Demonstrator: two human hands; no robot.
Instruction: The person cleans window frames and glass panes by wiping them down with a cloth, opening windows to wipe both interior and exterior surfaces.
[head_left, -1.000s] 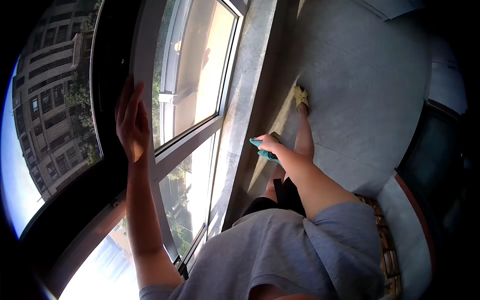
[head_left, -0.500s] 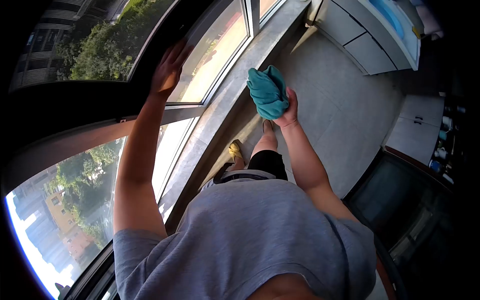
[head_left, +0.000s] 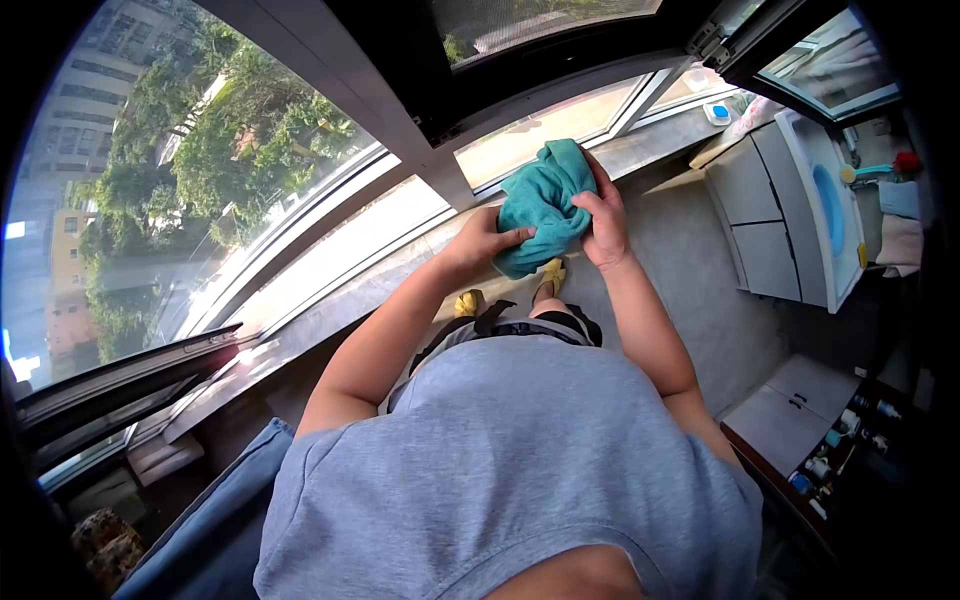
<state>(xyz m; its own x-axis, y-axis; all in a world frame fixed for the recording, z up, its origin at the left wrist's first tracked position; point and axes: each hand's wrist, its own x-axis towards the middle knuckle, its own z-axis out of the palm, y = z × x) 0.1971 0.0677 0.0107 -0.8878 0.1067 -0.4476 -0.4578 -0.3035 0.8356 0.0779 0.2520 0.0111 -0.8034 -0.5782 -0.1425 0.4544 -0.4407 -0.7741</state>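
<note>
A crumpled teal cloth (head_left: 545, 205) is held up in front of my body, between both hands. My left hand (head_left: 480, 243) grips its lower left side, the thumb lying across the fabric. On the right edge my right hand (head_left: 604, 217) is closed around it, thumb pressed in and the other fingers partly hidden behind the folds. Just beyond the cloth is the window frame (head_left: 440, 178), apart from it.
A stone sill (head_left: 420, 240) runs along the windows. An opened window sash (head_left: 830, 60) juts in at upper right. A cabinet with a blue basin (head_left: 828, 205) stands on the right, and a shelf of small items (head_left: 835, 450) lies lower right. Blue fabric (head_left: 225, 510) hangs at lower left.
My left hand has come down from the dark window frame onto the cloth, which only my right hand held before. The view has turned, showing more window on the left.
</note>
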